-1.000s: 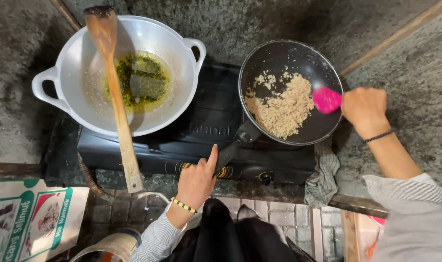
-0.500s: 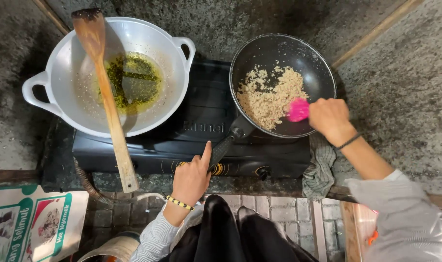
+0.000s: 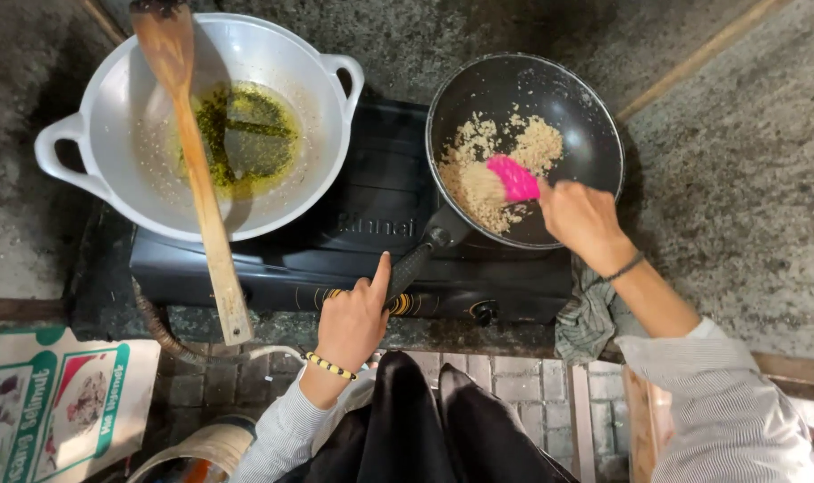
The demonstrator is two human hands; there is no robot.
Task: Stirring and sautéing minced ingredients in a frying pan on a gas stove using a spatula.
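From the head camera we look straight down at a black two-burner stove [image 3: 353, 241] set on a rough grey counter [image 3: 747, 179]. Our right hand [image 3: 581, 219] is closed around a pink spatula [image 3: 512, 177], its blade pressed into the pale crumbly food [image 3: 492, 170] heaped on the near left side of the black frying pan [image 3: 525, 148], a hold that suits pushing the crumbs about. Our left hand [image 3: 353, 317] grips the pan handle [image 3: 418, 264], index finger laid along it, likely to steady the pan against the push of the spatula; how tightly the other fingers wrap it we cannot quite tell, since the hand hides them. On the left burner sits a white two-handled wok [image 3: 112, 116] with a pool of greenish oil [image 3: 246, 134] at its bottom, and a long wooden spatula [image 3: 197, 170] rests in it, its handle sticking out over the near rim within easy reach. A grey cloth [image 3: 590, 313] hangs off the counter edge under our right wrist, and a printed sack [image 3: 54, 402] lies at lower left.
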